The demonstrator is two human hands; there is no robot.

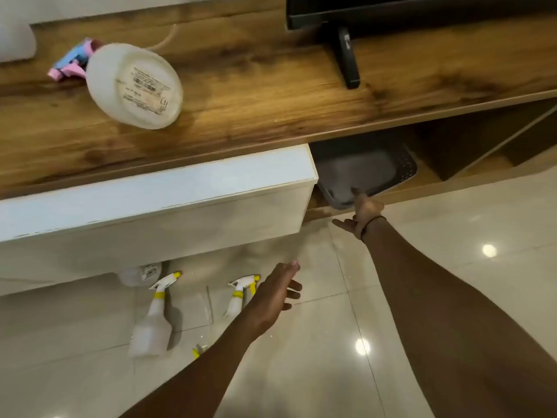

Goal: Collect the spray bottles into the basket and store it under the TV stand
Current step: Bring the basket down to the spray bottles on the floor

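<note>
Our right hand reaches the near rim of the grey plastic basket, which sits in the open shelf under the wooden TV stand, right of centre; whether this grip has closed we cannot tell. Our left hand hangs wide and empty beside the white spray bottles with yellow triggers on the floor, lower left.

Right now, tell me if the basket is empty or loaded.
Empty: the grey basket under the wooden stand shows a bare bottom, no bottles inside.
</note>
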